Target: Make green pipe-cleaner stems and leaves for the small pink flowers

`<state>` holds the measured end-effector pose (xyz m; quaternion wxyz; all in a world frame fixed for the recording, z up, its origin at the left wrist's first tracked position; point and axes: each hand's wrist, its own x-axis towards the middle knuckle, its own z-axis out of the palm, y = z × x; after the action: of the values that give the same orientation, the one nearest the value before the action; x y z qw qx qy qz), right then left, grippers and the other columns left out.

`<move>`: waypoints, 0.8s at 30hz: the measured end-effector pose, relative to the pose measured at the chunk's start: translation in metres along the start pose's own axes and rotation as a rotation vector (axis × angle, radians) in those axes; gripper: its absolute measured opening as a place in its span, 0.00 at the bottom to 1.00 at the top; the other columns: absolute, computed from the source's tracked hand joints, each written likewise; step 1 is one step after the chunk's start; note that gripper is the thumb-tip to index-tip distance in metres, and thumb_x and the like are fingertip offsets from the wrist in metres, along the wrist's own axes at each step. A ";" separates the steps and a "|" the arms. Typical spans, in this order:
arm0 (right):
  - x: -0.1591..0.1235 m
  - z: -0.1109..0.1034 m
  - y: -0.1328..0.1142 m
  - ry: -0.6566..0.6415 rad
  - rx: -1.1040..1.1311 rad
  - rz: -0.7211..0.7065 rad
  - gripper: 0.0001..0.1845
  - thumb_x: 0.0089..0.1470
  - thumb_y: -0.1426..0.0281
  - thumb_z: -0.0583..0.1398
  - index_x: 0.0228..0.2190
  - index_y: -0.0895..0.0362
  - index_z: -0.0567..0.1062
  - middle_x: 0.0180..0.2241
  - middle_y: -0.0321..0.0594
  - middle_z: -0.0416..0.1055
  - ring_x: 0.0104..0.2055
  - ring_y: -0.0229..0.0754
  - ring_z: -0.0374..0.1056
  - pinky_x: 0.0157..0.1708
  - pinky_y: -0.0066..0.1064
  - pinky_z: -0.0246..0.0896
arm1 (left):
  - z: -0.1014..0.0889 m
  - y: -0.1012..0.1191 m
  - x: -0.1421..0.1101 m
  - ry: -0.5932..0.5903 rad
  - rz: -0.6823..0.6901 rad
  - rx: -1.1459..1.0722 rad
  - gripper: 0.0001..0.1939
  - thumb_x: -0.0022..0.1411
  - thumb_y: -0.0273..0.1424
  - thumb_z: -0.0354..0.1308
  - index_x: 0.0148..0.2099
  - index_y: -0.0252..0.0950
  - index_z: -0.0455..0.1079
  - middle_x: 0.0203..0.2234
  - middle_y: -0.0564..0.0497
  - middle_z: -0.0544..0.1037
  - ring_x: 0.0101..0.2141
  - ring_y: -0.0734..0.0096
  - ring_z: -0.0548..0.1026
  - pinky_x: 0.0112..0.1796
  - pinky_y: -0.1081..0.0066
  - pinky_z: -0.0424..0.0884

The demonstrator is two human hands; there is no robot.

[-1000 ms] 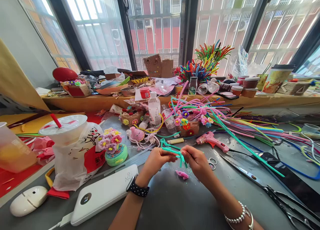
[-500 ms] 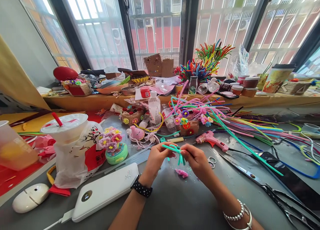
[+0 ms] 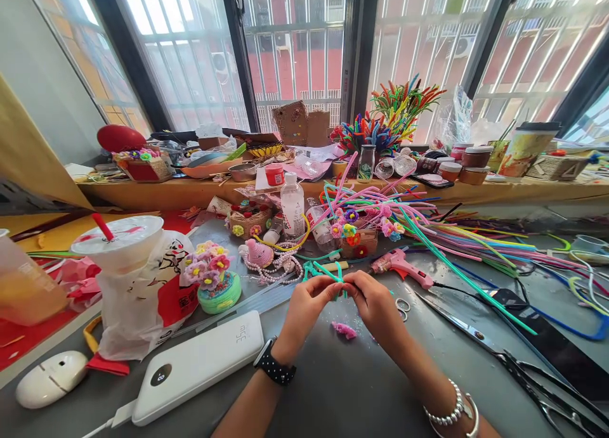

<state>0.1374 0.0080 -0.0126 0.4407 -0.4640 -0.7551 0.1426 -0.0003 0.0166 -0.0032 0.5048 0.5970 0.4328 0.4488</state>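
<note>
My left hand (image 3: 309,308) and my right hand (image 3: 373,298) meet over the middle of the grey table, fingertips pinched together. Between them they grip green pipe cleaners (image 3: 339,272), whose thin ends stick up and cross above the fingers. The fingers hide the lower part of the piece. Just beyond my left fingers lie more green pipe cleaner bits (image 3: 311,270). Below my hands a small pink fuzzy piece (image 3: 343,330) rests on the table. A pink hot glue gun (image 3: 402,267) lies past my right hand, with small scissors (image 3: 403,308) closer to it.
Large scissors (image 3: 469,327) and a dark flat panel (image 3: 547,336) lie to the right. Long coloured pipe cleaners (image 3: 480,241) spread at the back right. A white power bank (image 3: 200,368), a bagged drink cup (image 3: 133,286) and a pot of fuzzy flowers (image 3: 219,292) stand at left.
Both hands have drawn closer together and turned. The green pipe cleaner ends that hung below the fingers now mostly point upward. The view has shifted slightly.
</note>
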 end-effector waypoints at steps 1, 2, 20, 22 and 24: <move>0.000 0.001 0.000 -0.010 0.001 -0.009 0.09 0.54 0.71 0.49 0.30 0.57 0.69 0.27 0.39 0.66 0.30 0.40 0.62 0.29 0.28 0.56 | -0.001 -0.001 0.001 0.017 -0.002 0.011 0.14 0.47 0.38 0.57 0.31 0.31 0.70 0.26 0.49 0.74 0.30 0.68 0.70 0.33 0.72 0.65; 0.000 0.001 0.000 -0.017 0.004 -0.015 0.09 0.54 0.71 0.49 0.31 0.57 0.69 0.28 0.40 0.67 0.31 0.40 0.63 0.30 0.28 0.56 | -0.001 -0.002 0.001 0.025 -0.006 0.021 0.13 0.47 0.38 0.57 0.31 0.31 0.70 0.26 0.48 0.75 0.31 0.68 0.71 0.33 0.72 0.65; 0.011 -0.021 0.003 -0.128 0.255 0.229 0.12 0.49 0.63 0.54 0.32 0.56 0.74 0.32 0.39 0.71 0.34 0.42 0.65 0.33 0.29 0.57 | -0.006 0.009 0.000 -0.064 -0.024 0.071 0.14 0.47 0.39 0.57 0.31 0.32 0.72 0.25 0.50 0.74 0.30 0.69 0.69 0.32 0.74 0.64; 0.010 -0.017 0.000 -0.122 0.320 0.245 0.12 0.48 0.64 0.54 0.31 0.56 0.73 0.31 0.39 0.71 0.32 0.40 0.64 0.31 0.28 0.56 | -0.005 0.010 0.000 -0.105 -0.039 0.047 0.13 0.46 0.37 0.57 0.31 0.33 0.72 0.26 0.49 0.74 0.30 0.69 0.69 0.32 0.74 0.64; 0.009 -0.015 -0.001 -0.101 0.369 0.272 0.11 0.48 0.63 0.55 0.28 0.57 0.73 0.27 0.37 0.69 0.29 0.38 0.62 0.27 0.26 0.54 | -0.004 0.011 -0.001 -0.122 -0.055 0.028 0.13 0.46 0.37 0.58 0.31 0.33 0.72 0.25 0.50 0.74 0.30 0.70 0.69 0.32 0.75 0.63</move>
<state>0.1474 0.0121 0.0011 0.4565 -0.4653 -0.6678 0.3594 -0.0042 0.0151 0.0076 0.5341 0.6180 0.4237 0.3915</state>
